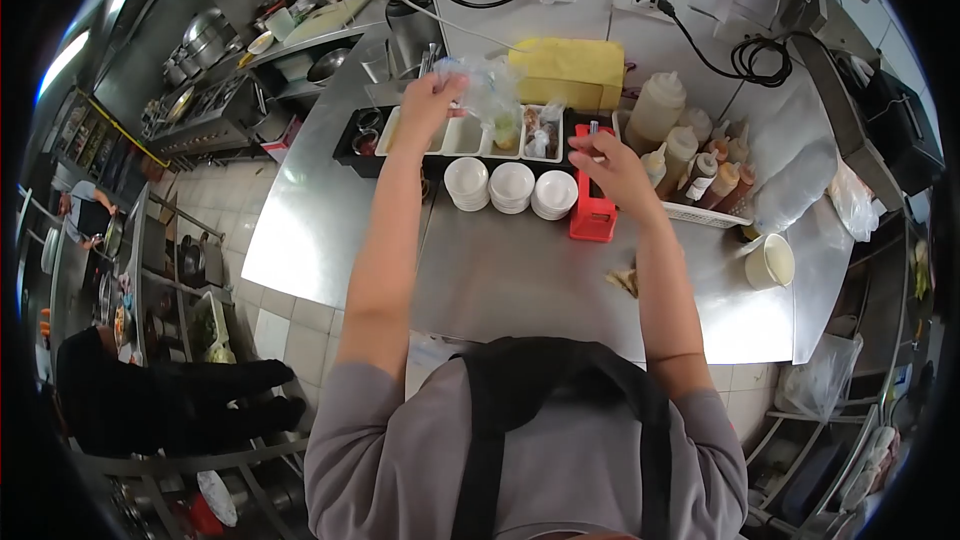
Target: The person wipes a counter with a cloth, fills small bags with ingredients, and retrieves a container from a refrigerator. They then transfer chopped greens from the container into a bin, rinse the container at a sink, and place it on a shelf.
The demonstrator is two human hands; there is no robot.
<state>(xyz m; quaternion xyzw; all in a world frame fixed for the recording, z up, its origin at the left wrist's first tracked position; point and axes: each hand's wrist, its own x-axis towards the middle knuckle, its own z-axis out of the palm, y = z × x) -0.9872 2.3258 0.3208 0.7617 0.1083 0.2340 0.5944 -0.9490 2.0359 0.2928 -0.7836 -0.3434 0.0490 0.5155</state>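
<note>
Left hand up with the plastic, right hand over at the red holder!
Here's the left hand (433, 105), fingers pinched on a clear plastic bag (487, 90) that hangs to the right, over the black condiment tray (346, 148) on the far side of the steel counter (480, 290); across to the right hand (615, 168), fingers loosely curled and partly open, right at the far end of the red holder (594, 220), and whether they grip anything there I cannot tell, with stacked white bowls (512, 185) just left of it.
</note>
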